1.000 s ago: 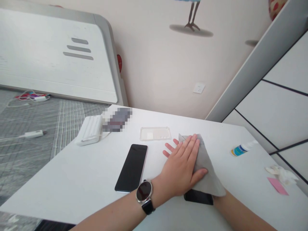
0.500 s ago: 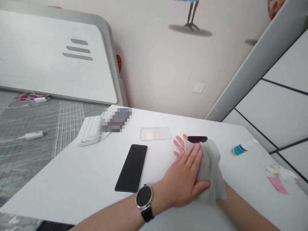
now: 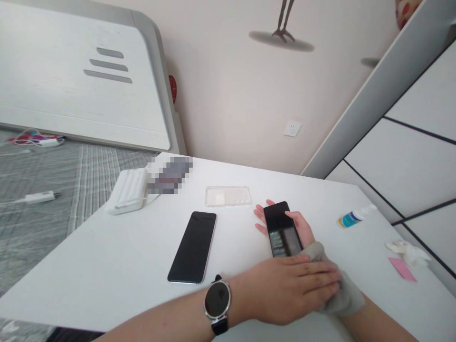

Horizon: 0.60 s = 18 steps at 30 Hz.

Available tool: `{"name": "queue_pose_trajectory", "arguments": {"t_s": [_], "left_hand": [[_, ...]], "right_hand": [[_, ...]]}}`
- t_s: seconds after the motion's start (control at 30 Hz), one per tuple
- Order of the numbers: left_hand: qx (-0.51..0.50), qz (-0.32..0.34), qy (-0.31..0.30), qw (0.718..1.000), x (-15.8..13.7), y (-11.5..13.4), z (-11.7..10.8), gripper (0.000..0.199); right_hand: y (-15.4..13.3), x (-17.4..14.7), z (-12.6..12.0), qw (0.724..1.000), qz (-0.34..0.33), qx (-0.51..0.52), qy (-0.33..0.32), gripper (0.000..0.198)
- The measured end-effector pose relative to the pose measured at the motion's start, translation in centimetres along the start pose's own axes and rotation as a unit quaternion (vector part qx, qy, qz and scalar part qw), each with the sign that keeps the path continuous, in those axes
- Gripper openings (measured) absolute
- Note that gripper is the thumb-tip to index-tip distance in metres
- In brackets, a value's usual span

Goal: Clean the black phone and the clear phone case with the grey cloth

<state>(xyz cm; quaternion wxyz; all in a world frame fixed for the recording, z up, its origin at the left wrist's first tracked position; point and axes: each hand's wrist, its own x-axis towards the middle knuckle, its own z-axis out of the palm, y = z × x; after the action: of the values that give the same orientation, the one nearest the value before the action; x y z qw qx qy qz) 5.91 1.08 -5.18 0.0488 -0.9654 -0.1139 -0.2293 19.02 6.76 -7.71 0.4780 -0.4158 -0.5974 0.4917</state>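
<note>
A black smartphone (image 3: 279, 220) lies in my right hand (image 3: 302, 228), screen up and slightly tilted. The right thumb presses on its edge, and the fingertips stick out past the left side. My left hand (image 3: 285, 289), a round watch (image 3: 217, 299) on its wrist, holds a thin grey cloth (image 3: 345, 298) flat under its fingers. Hand and cloth cover the phone's lower end and reach over the right wrist. To the left, a second black smartphone (image 3: 193, 247) rests screen up on the white table. Behind it lies a clear phone case (image 3: 228, 196).
A white power bank (image 3: 128, 187) with a cable sits at the table's left edge by a pixelated object (image 3: 173, 173). On the right are a small spray bottle (image 3: 352, 218), a pink square (image 3: 402, 269) and a crumpled tissue (image 3: 409, 251). A wall stands behind.
My left hand has slid the cloth down the phone toward my right wrist. The upper screen and my right thumb, covered before, now show. The view has shifted slightly.
</note>
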Motion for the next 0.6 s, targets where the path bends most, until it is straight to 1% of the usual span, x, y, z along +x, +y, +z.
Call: {"name": "queue_pose_trajectory", "arguments": {"t_s": [0.1, 0.17, 0.27, 0.37, 0.43, 0.5, 0.57, 0.6], "left_hand": [[0.002, 0.045, 0.023, 0.999, 0.1, 0.2, -0.3, 0.048], [0.011, 0.069, 0.033, 0.997, 0.2, 0.2, -0.5, 0.048], [0.011, 0.092, 0.042, 0.995, 0.4, 0.3, -0.5, 0.049], [-0.04, 0.088, 0.037, 0.995, 0.3, 0.1, -0.3, 0.049], [-0.11, 0.069, 0.029, 0.991, 0.0, -0.2, -0.2, 0.046], [-0.18, 0.027, 0.027, 0.983, -0.5, -0.6, -0.4, 0.043], [-0.227, -0.052, 0.04, 0.972, -0.9, -1.2, -1.0, 0.04], [-0.245, -0.111, 0.056, 0.962, -1.1, -1.6, -1.4, 0.036]], "right_hand": [[-0.7, 1.1, -1.2, 0.993, 0.091, 0.062, -0.047, 0.046], [-0.8, 1.4, -1.8, 0.988, 0.127, 0.075, -0.049, 0.044], [-0.4, 1.5, -2.4, 0.991, 0.125, 0.042, -0.026, 0.044], [0.1, 1.7, -2.9, 0.996, 0.087, -0.015, -0.012, 0.042], [0.4, 1.9, -3.1, 0.997, 0.056, -0.051, -0.007, 0.04], [0.4, 2.1, -3.1, 0.997, 0.029, -0.078, -0.004, 0.033], [0.2, 2.1, -3.2, 0.996, 0.006, -0.091, -0.001, 0.025], [0.0, 2.0, -3.2, 0.996, -0.002, -0.091, 0.0, 0.024]]}}
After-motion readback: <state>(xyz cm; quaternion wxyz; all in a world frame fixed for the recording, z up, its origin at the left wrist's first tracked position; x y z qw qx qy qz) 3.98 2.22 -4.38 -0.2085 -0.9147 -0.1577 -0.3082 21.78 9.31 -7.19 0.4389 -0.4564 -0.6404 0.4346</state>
